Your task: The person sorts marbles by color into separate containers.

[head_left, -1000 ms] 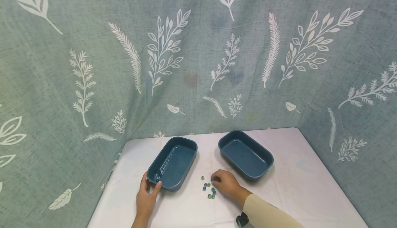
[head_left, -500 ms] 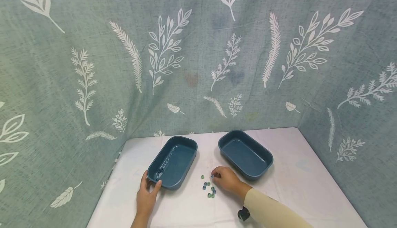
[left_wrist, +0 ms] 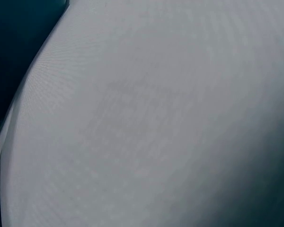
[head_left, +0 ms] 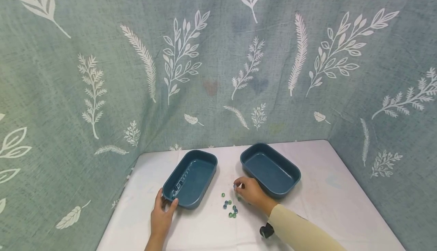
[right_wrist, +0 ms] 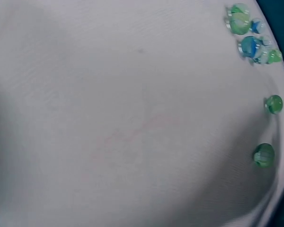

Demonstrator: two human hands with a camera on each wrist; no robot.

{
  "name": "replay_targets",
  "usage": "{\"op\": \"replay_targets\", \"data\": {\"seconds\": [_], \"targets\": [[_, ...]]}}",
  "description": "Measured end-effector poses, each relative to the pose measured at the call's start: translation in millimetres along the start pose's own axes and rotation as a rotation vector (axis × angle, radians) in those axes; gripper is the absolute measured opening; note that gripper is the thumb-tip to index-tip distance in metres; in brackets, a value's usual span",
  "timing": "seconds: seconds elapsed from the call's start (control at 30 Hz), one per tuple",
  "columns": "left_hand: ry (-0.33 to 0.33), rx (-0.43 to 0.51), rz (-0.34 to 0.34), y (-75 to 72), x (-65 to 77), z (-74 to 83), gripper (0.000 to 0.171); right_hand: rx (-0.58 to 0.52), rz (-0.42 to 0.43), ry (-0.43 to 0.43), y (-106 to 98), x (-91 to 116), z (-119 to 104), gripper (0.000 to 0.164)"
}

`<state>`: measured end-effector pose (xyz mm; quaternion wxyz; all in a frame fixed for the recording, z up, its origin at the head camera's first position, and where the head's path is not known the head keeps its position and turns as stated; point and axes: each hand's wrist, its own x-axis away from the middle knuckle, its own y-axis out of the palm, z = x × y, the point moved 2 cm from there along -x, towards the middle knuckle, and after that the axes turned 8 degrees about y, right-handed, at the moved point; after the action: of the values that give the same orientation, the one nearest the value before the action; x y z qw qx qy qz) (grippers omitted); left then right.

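My left hand (head_left: 161, 217) grips the near-left corner of the left blue tray (head_left: 201, 190), its thumb at the near rim and its fingers along the outer side. Several dark blue marbles (head_left: 181, 182) lie inside along that tray's left wall. Between the trays, my right hand (head_left: 252, 192) pinches a blue marble (head_left: 235, 187) between thumb and fingertips, above the white cloth. Green marbles (head_left: 230, 215) and blue marbles (head_left: 225, 206) lie loose to its left and nearer me. One green marble (right_wrist: 264, 155) sits close under the right hand.
A second blue tray (head_left: 290, 165) stands at the back right, just behind the right hand, with no marbles visible in it. White cloth (head_left: 324, 213) covers the table. Leaf-patterned curtains (head_left: 211, 122) enclose the back and sides. A black device (head_left: 266, 230) hangs at the right wrist.
My right hand has moved slightly away from me with the blue marble, uncovering a green one beneath it. Marbles in the left tray have shifted along its wall. My left hand stays put.
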<state>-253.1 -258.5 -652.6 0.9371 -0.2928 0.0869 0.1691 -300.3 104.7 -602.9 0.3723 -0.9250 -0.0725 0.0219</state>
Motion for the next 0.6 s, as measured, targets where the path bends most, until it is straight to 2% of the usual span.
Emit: {"op": "replay_targets", "data": {"seconds": [0.1,0.33,0.6], "targets": [[0.005,-0.001,0.006,0.6,-0.1,-0.6,0.091,0.004,0.020,-0.008,-4,-1,-2,0.017],[0.003,0.007,-0.002,2.3,2.5,-0.9,0.094,0.005,0.006,-0.029,-11,-5,-5,0.019],[0.003,-0.024,0.003,2.9,-0.3,-3.4,0.090,0.013,0.000,-0.041,-12,-15,-20,0.020]]}}
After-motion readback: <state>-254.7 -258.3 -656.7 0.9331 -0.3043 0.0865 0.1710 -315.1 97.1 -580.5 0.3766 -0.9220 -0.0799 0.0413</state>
